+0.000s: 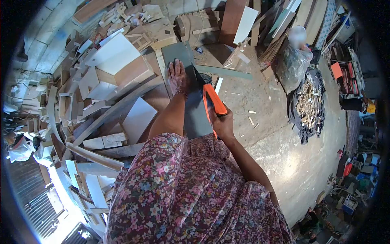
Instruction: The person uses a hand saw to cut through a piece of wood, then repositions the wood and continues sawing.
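Observation:
A long grey-green board [196,116] runs away from my body, its near end at my floral clothing. My left hand [178,77] lies flat on its upper part, fingers stretched out and a beaded bracelet at the wrist. My right hand [223,123] is wrapped round the orange handle of a handsaw [215,100]. The saw's dark blade points away from me along the board's right edge and overlaps it in this view. A narrow grey-green strip [227,72] sticks out to the right beyond the blade.
Wood offcuts and white panels [116,55] crowd the left. Boards [232,22] lean at the back, near a broom [273,49] and a clear plastic bag [293,67]. Wood scraps fill a dark cloth sack [309,101] on the concrete floor [280,142]. Clutter lines the right edge.

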Motion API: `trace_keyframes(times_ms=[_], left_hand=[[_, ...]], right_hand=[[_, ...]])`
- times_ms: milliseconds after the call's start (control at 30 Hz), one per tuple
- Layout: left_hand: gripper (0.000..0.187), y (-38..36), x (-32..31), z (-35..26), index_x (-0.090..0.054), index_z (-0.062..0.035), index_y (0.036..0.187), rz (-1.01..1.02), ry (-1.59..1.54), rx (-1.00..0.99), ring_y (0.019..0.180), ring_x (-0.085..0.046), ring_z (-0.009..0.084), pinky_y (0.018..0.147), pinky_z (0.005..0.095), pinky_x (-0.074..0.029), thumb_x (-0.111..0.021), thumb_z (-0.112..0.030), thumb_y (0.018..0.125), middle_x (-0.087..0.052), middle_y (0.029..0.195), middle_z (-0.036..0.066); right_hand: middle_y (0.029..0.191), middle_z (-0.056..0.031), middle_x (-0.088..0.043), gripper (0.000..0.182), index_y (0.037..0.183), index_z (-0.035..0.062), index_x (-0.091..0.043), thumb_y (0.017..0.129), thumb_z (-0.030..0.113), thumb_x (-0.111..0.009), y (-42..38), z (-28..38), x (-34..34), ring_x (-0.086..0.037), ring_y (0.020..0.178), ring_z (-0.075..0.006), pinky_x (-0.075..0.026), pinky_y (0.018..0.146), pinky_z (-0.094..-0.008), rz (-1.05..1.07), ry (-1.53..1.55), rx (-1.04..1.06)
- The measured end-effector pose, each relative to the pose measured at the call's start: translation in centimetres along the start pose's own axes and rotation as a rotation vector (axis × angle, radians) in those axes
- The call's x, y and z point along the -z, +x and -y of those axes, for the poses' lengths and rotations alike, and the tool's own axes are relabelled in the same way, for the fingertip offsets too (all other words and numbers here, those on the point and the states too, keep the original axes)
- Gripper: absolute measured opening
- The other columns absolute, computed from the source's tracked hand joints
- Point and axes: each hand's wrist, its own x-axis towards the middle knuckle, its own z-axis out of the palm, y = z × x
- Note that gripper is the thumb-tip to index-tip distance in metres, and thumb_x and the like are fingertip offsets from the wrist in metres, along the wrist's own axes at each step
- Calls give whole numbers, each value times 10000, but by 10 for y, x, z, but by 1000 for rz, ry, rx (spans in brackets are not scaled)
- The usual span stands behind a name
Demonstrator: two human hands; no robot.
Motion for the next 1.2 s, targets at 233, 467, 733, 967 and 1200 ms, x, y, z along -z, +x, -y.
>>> trace_keyframes(times_ms=[233, 467, 733, 967, 1200], left_hand=[[455, 0, 3, 4, -425, -47, 1223, -98, -39, -77, 1212, -329, 332, 991, 452, -270, -423, -103, 771, -346, 1328, 74], [453, 1, -8, 2, -417, -41, 1227, -86, -39, -7, 1216, -325, 333, 997, 456, -266, -425, -98, 778, -338, 1336, 76], [478, 1, -5, -3, -370, -45, 1261, 12, 92, 25, 1246, -286, 319, 1022, 452, -229, -402, -109, 788, -326, 1346, 75], [474, 2, -21, 11, -390, -47, 1252, -65, 123, -48, 1226, -319, 318, 1010, 457, -235, -409, -115, 784, -357, 1328, 77], [436, 0, -13, 4, -434, -34, 1213, -64, 82, -20, 1218, -339, 309, 991, 462, -276, -411, -111, 784, -373, 1315, 80]], right_hand=[[652, -88, -567, 155, 843, -29, -547, 788, 110, -586, -35, 59, 18, -519, 617, -97, -423, 553, -255, 37, -151, -13], [743, -91, -590, 202, 958, -47, -549, 789, 62, -572, -76, 48, 42, -503, 699, -86, -431, 617, -246, 44, -103, -125], [623, 46, -456, 65, 748, 13, -505, 801, 42, -529, -78, 32, 30, -409, 571, -18, -338, 488, -198, 10, -27, -80], [614, 30, -452, 91, 807, -37, -516, 791, 47, -547, -39, 28, 12, -410, 606, -42, -363, 510, -230, 2, -54, -2], [676, -93, -558, 177, 920, -33, -537, 795, 89, -566, -75, 35, 32, -499, 657, -97, -424, 590, -260, 23, -101, -69]])
